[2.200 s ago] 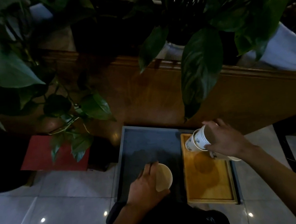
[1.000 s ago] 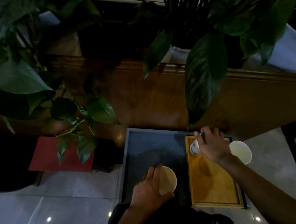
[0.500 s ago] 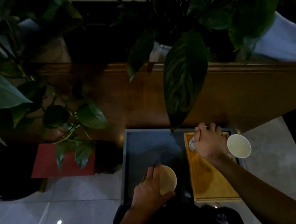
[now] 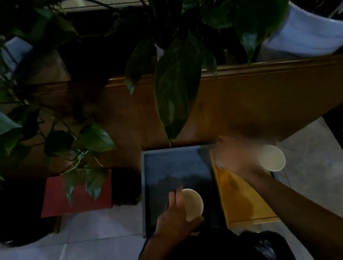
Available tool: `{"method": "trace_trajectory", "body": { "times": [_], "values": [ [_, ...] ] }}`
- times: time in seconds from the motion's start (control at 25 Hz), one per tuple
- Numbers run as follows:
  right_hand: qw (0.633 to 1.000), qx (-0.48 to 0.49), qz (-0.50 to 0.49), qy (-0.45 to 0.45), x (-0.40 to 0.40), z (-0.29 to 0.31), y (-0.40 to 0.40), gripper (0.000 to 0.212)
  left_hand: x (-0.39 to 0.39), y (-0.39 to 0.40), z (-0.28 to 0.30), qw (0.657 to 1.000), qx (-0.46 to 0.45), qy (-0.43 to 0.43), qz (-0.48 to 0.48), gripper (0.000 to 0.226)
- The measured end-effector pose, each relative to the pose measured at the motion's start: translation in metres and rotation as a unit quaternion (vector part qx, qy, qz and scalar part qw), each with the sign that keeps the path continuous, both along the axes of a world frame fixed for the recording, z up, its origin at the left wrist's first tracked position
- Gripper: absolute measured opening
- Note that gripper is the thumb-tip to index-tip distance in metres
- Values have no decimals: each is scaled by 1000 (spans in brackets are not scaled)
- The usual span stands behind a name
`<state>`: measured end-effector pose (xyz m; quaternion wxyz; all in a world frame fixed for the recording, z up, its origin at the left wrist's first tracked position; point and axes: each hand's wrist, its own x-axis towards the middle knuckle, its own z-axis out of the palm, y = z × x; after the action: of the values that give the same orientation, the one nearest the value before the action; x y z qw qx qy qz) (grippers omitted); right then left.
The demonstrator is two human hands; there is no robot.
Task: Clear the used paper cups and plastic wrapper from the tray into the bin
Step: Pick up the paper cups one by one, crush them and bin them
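Left hand (image 4: 174, 215) wraps fingers around a paper cup (image 4: 192, 204), mouth up, over the dark tray (image 4: 176, 167). Right hand (image 4: 237, 159), motion-blurred, is closed on a cup stack (image 4: 270, 158) lying sideways above the far end of the yellow wooden tray (image 4: 242, 202). Black bin bag (image 4: 265, 248) sits below. Wrapper can't be made out.

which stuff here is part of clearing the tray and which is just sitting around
Job: left hand holding a cup; right hand, blurred, beside a second cup; tray; bin bag.

Sitting around: plants, white pot, red mat, wooden ledge.
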<state>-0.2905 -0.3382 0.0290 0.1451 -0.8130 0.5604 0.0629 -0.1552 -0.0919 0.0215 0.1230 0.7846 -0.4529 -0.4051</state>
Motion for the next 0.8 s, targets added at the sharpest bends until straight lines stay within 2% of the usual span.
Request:
{"method": "trace_trajectory", "body": {
  "times": [0.2, 0.28, 0.4, 0.48, 0.56, 0.64, 0.8],
  "values": [
    [1000, 29, 6, 7, 4, 12, -1, 59, 1, -1, 0, 1000, 4, 11, 6, 115],
    [999, -15, 33, 3, 7, 29, 2, 60, 2, -1, 0, 1000, 7, 13, 8, 114],
    [985, -91, 106, -97, 13, 54, 29, 51, 2, -2, 0, 1000, 7, 10, 8, 112],
    [978, -24, 159, -134, 16, 60, 61, 52, 2, -3, -1, 1000, 6, 8, 6, 111],
    [971, 96, 205, -72, 16, 52, 91, 60, 1, -4, -2, 1000, 10, 10, 8, 110],
    [960, 176, 217, 16, 13, 36, 110, 61, 0, -3, -3, 1000, 7, -3, 4, 111],
    [963, 206, 168, 36, 10, 8, 133, 38, 4, -1, -11, 1000, 12, -7, -4, 115]
  ]
}}
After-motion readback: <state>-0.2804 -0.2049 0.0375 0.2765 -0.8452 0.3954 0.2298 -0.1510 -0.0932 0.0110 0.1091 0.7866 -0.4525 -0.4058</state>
